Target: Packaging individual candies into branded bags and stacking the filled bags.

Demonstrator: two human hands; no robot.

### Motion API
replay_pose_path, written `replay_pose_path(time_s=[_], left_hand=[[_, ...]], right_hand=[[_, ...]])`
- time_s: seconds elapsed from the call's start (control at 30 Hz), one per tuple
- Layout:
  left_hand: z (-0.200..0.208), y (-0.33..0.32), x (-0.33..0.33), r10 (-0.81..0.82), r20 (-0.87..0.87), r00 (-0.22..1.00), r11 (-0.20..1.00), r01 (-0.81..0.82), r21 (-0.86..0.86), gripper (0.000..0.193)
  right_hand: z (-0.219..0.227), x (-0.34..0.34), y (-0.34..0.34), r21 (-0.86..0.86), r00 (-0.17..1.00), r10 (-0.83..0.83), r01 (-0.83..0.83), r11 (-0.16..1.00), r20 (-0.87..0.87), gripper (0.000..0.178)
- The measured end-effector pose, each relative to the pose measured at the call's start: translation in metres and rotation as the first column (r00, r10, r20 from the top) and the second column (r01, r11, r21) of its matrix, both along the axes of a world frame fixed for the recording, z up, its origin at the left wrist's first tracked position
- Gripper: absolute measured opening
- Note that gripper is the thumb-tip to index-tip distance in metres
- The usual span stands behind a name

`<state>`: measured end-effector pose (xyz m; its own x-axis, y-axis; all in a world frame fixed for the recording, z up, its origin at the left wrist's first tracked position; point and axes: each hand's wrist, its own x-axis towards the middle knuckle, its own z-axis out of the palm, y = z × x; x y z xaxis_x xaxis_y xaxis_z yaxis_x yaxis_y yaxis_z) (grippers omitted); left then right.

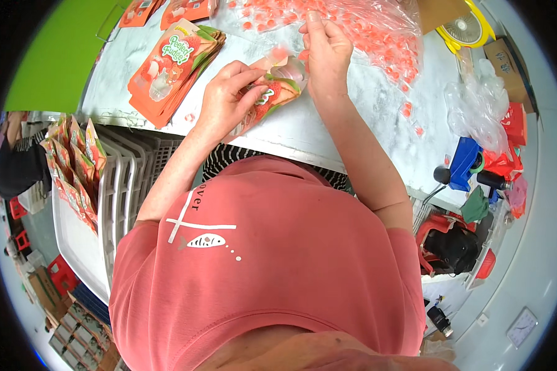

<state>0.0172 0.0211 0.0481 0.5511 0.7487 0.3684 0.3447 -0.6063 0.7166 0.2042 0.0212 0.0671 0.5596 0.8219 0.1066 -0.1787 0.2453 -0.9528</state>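
Note:
My left hand [232,93] grips a red and green candy pouch [281,93] near the table's front edge. The pouch lies tilted, its silvery mouth gaping toward the upper right. A blurred reddish piece [280,52] shows just above that mouth. To the right of the pouch, my right hand [328,52] is raised with its fingers curled together and the thumb pressed against them; whatever they hold is hidden. Beyond it, small wrapped red candies [377,40] are heaped on and around a clear plastic bag. A stack of flat pouches [170,71] lies left of my left hand.
More pouches [189,11] lie at the far left. Filled pouches [74,161] stand in a white crate [83,247] left of the table. A yellow fan [464,28], clear plastic bags [476,102] and a blue tape dispenser [464,164] are to the right. Loose candies [406,109] dot the tabletop.

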Motion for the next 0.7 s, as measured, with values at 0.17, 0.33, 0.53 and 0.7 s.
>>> replay_pose_path(time_s=[0.17, 0.33, 0.53, 0.7], left_hand=[[-0.002, 0.004, 0.008, 0.004, 0.028, 1.0, 0.999, -0.005, 0.032, 0.024], [0.0, 0.003, 0.014, -0.013, 0.029, 0.999, 0.999, 0.012, 0.034, 0.024], [-0.002, 0.007, 0.013, -0.019, 0.072, 0.997, 0.999, 0.017, 0.029, 0.025], [0.004, 0.012, -0.006, 0.02, 0.265, 0.964, 0.998, -0.033, 0.045, 0.023]], right_hand=[[-0.004, 0.007, -0.004, -0.016, 0.999, -0.013, 0.014, 1.0, 0.05, 0.036], [-0.001, 0.008, -0.009, 0.064, 0.996, 0.079, -0.076, 0.995, -0.048, 0.036], [0.006, 0.001, -0.033, 0.049, 0.976, 0.199, -0.204, 0.978, 0.092, 0.034], [-0.011, 0.01, -0.036, 0.202, 0.98, 0.105, -0.139, 0.97, 0.169, 0.026]])
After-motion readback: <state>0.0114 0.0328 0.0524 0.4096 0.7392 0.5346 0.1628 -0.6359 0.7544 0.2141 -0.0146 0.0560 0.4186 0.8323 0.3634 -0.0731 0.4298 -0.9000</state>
